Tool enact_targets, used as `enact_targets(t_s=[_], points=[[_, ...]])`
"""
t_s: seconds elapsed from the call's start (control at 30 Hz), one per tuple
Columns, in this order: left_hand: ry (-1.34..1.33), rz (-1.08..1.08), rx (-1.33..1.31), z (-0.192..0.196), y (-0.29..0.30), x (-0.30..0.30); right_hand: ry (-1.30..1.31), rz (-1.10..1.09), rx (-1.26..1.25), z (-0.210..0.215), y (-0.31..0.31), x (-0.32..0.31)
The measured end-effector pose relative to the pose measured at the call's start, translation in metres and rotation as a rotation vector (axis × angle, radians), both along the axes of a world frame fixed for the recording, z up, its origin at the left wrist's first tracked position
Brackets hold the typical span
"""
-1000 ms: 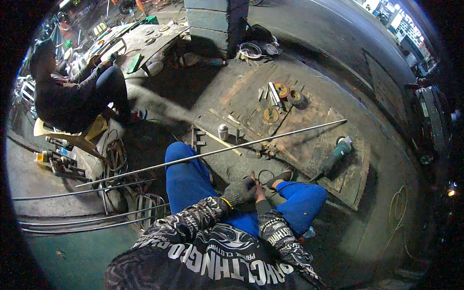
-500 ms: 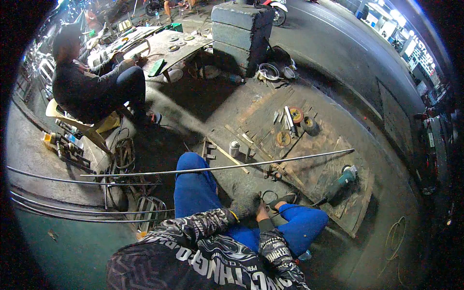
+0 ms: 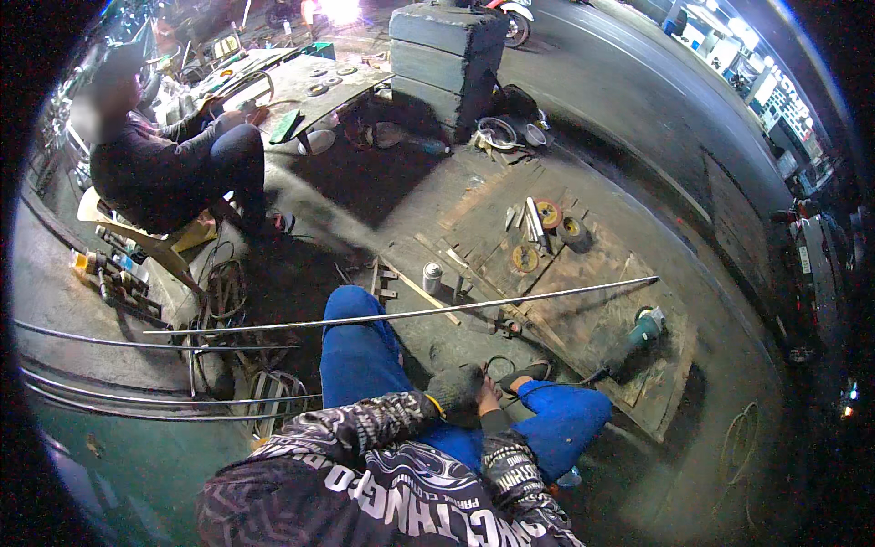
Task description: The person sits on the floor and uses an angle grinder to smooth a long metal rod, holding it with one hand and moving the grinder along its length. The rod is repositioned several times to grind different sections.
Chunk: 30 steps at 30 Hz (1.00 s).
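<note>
My left hand (image 3: pixel 456 390), in a grey knit glove, is closed in front of my lap. Against it sits my bare right hand (image 3: pixel 490 396), its fingers drawn together; what lies between the two is too small to make out. Just beyond them, a long thin metal rod (image 3: pixel 428 313) stretches over my left knee toward a wooden board (image 3: pixel 597 319). A green angle grinder (image 3: pixel 643 330) lies on the board's near right part, its cord running back toward my foot. Beyond my knee stands a small spray can (image 3: pixel 432 276).
On the board are a red-and-yellow disc (image 3: pixel 549 215), a yellow disc (image 3: pixel 525 259), a dark roll (image 3: pixel 574 234) and metal tubes (image 3: pixel 535 224). More rods (image 3: pixel 164 410) extend at left. A seated person (image 3: pixel 159 169) works by a table (image 3: pixel 351 87). Concrete blocks (image 3: pixel 442 68) border the road.
The whole view has shifted slightly, so things sit a little further left. A bright light now glows at the far top. My hands stay together, nearly unmoved.
</note>
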State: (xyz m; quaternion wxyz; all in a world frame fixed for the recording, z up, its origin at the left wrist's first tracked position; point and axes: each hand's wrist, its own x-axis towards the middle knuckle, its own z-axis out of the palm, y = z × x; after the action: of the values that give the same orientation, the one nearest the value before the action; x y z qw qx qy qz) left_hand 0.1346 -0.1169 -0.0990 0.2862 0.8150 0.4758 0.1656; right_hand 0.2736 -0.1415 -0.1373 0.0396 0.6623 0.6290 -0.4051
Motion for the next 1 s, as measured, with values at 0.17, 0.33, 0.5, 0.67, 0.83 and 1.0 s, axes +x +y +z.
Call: enact_targets(t_s=[0.17, 0.33, 0.5, 0.67, 0.83, 1.0], points=[[-0.006, 0.118, -0.106, 0.004, 0.004, 0.002, -0.092, 0.031, 0.065, -0.040, 0.005, -0.003], [0.029, 0.224, -0.272, 0.028, 0.027, 0.000, -0.040, 0.038, 0.080, -0.009, -0.006, -0.012], [-0.023, 0.041, -0.250, 0.030, 0.007, -0.009, -0.026, -0.026, 0.056, 0.030, 0.015, -0.012], [-0.022, 0.035, -0.075, 0.020, 0.024, -0.007, -0.041, -0.115, 0.024, 0.010, 0.037, -0.016], [0.030, 0.166, -0.159, 0.007, 0.038, -0.002, 0.054, -0.171, 0.089, -0.028, 0.012, -0.024], [-0.010, 0.147, 0.041, 0.002, 0.019, 0.001, -0.043, -0.024, 0.230, -0.033, 0.009, -0.011]])
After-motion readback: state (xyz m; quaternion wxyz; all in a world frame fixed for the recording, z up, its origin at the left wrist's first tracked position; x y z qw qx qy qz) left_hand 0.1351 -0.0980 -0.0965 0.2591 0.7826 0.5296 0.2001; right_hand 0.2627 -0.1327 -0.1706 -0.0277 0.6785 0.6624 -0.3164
